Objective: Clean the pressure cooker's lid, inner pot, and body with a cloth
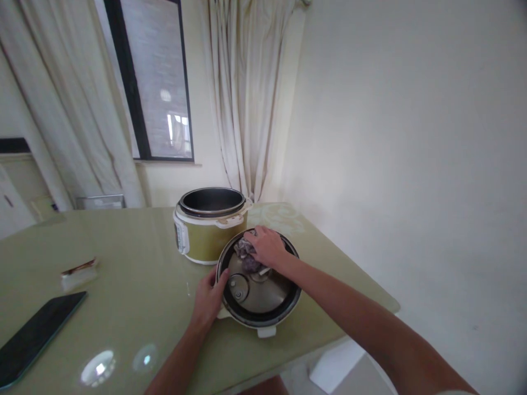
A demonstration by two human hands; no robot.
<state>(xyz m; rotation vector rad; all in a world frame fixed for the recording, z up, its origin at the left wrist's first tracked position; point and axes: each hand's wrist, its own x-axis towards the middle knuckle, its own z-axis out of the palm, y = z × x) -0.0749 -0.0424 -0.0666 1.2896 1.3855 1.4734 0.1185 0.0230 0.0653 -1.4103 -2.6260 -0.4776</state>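
Green table, hands gripping lid and partly hidden cloth.

The cooker stands on the counter, the lid before it, the cloth on the lid. Left lie the packet and, before it, the tablet. Behind is the window, between 2 curtains.

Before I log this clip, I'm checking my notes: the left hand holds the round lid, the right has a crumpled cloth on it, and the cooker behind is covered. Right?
Not quite: the head view shows the cooker open at the top. The rest stands: the left hand holds the round lid, and the right hand has a crumpled cloth on it.
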